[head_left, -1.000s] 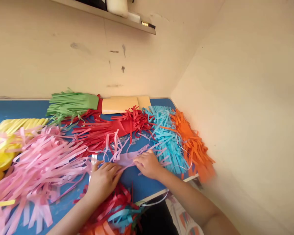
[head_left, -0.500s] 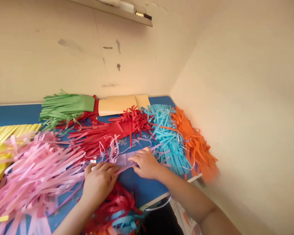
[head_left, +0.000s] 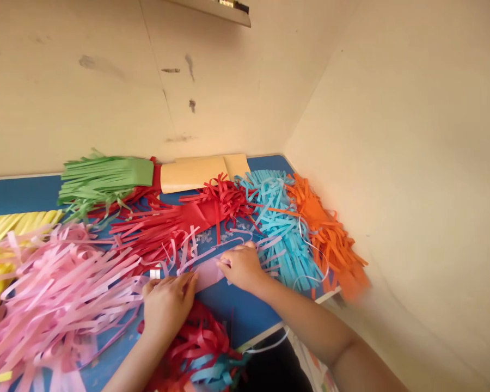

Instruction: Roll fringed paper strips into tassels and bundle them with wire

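A lilac paper piece (head_left: 209, 273) with fringed strips lies stretched between my two hands over the blue table. My left hand (head_left: 169, 299) has its fingers closed on the paper's left end, with pink strips beside it. At the other end, my right hand (head_left: 240, 267) pinches the lilac paper between thumb and fingers. Thin lilac strips spread out past both hands. Red fringed paper (head_left: 196, 215) lies just behind the lilac piece.
Pink fringe (head_left: 65, 294) and yellow paper (head_left: 20, 226) cover the left. Green fringe (head_left: 106, 177) and tan paper (head_left: 194, 173) lie by the wall. Blue fringe (head_left: 281, 234) and orange fringe (head_left: 326, 234) are at right. A red bundle (head_left: 200, 337) is in front, on the near side.
The lilac paper now lies flatter and shows a wider face between my hands. My fingers have shifted slightly on it, and the view has tilted down a little.
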`<state>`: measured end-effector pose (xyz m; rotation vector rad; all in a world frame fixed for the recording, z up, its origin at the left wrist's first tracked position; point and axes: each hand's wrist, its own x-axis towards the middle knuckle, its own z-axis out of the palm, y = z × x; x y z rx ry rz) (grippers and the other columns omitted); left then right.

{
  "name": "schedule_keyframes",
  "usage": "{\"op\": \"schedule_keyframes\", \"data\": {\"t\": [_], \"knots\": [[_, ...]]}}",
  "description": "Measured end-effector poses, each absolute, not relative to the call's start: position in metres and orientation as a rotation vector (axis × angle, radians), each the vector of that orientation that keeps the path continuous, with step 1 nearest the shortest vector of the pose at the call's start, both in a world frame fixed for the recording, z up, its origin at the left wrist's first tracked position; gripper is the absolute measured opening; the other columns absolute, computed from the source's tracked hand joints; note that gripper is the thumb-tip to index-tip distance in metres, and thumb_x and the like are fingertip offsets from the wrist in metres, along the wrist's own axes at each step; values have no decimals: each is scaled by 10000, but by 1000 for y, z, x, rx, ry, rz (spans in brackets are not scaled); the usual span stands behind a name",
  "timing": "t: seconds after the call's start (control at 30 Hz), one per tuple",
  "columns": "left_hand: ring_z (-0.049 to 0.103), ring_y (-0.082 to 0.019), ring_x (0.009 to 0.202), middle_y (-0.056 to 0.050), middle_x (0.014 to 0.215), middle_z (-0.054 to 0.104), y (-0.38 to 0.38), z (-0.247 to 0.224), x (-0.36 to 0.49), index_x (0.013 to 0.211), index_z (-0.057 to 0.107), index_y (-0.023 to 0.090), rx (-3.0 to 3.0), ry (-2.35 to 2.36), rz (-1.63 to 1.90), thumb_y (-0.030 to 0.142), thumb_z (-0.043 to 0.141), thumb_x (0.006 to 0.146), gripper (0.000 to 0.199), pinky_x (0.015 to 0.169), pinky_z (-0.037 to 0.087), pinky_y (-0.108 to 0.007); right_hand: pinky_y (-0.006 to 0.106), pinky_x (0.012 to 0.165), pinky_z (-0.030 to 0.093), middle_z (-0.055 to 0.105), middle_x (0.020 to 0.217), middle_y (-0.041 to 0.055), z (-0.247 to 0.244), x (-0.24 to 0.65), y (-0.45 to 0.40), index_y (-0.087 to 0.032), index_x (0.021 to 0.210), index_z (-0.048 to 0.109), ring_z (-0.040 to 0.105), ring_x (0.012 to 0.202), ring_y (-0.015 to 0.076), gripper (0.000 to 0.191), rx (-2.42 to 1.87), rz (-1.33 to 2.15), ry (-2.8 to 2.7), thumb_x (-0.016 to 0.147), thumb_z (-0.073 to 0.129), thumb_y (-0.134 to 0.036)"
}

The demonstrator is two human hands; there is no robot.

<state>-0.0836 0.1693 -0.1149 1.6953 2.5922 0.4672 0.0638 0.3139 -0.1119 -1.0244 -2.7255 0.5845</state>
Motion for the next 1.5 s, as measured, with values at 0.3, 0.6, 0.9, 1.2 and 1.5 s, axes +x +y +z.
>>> {"op": "schedule_keyframes", "data": {"t": [0.3,0.6,0.9,1.2,1.5], "knots": [[696,-271,709,-69,659,733,180,-107,-82,765,695,215,1531,2659,165,409,374,924,408,824,370,-420,342,793,276,686,637,-23,-127,59,314,-229,657,668,600,713,170,219,-1065,524,-2701,824,707,-364],[701,-301,694,-124,706,739,180,-117,-84,1402,458,69,1526,2730,105,448,316,964,597,790,424,-423,344,802,282,673,635,-24,-128,59,313,-228,675,661,596,721,173,214,-1054,519,-2695,829,709,-370],[639,-296,909,-105,938,735,175,-118,-83,1063,675,222,1867,2775,303,331,433,951,289,856,381,-460,391,815,308,691,717,46,-119,61,323,-219,753,654,586,810,234,250,-1103,346,-2722,876,668,-436],[602,-267,846,-68,786,665,179,-96,-85,783,662,202,2410,2191,217,191,495,858,183,956,352,-495,371,853,365,663,1060,93,-112,82,312,-164,1025,622,559,966,245,244,-274,373,-2895,784,595,-194],[658,-264,882,-62,923,748,172,-110,-91,911,710,219,2188,2406,361,178,418,890,295,962,316,-531,350,896,327,692,1040,24,-117,80,350,-199,942,677,601,964,197,197,-345,678,-2847,747,669,-168]]}}
